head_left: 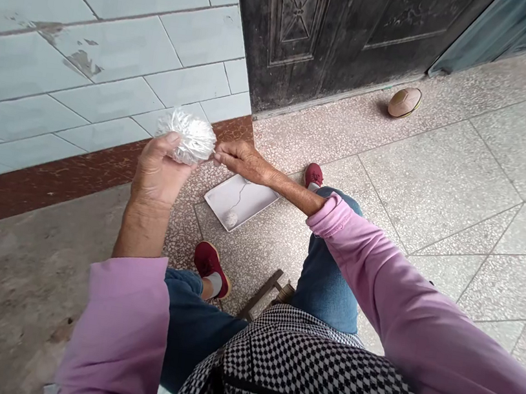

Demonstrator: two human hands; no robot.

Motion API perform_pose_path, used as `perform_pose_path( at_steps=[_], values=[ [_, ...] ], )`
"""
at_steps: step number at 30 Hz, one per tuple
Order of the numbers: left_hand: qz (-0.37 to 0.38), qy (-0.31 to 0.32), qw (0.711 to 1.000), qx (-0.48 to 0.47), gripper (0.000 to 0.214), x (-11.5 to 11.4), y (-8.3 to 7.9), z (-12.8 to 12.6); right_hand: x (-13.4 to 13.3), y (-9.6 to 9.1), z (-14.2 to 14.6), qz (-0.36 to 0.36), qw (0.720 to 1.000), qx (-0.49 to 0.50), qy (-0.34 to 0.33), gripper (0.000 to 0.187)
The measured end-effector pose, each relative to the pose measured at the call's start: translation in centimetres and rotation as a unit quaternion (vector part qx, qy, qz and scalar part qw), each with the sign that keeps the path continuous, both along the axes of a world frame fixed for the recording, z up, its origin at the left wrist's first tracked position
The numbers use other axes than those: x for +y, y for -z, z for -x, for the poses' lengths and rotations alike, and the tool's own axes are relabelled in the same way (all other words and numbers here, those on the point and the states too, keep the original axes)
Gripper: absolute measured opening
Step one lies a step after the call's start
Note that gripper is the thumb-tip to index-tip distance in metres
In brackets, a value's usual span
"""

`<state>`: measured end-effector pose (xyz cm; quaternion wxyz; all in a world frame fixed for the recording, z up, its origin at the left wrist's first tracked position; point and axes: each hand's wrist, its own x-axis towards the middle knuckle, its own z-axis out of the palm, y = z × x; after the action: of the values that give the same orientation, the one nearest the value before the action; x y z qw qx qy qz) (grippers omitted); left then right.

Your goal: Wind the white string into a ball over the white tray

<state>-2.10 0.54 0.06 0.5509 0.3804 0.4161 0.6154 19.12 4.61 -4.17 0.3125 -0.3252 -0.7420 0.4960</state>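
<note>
A shiny, whitish ball of bunched, crinkled strands, like a pom-pom [188, 136], is gripped in my left hand [162, 166], thumb on its near side. At the ball's right edge, my right hand [243, 159] is closed in a pinch. What sits between those fingertips is too small to make out. Below both hands, a shallow white tray [257, 203] lies on the floor. Inside it is a small pale ball of thread [230, 218], and a thin dark thread [239, 199] runs up from it until my right wrist hides it.
A tiled wall [117, 52] rises at the left, beside a dark carved door [345, 32]. A pinkish round object [404, 103] rests on the floor by the doorway. My red shoes [209, 260] flank the tray, and part of a wooden stool [266, 295] shows between my legs.
</note>
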Motion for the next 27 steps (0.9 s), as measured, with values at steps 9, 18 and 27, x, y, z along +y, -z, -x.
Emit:
perform_pose_path(
  at_steps=[9, 18, 27],
  values=[
    [-0.006, -0.125, 0.965, 0.231, 0.089, 1.7, 2.2, 1.0, -1.3, -1.1, -0.2, -0.031, 0.996, 0.024, -0.081, 0.046],
    [0.041, 0.094, 0.954, 0.282, 0.087, -0.2, 0.8, 0.3, 0.5, -2.1, -1.9, -0.038, 0.991, 0.127, -0.011, 0.066],
    [0.029, 0.120, 0.982, 0.143, 0.077, -1.6, 0.8, -1.9, -0.4, -5.6, -2.2, 0.030, 0.990, 0.072, 0.115, 0.048]
  ],
)
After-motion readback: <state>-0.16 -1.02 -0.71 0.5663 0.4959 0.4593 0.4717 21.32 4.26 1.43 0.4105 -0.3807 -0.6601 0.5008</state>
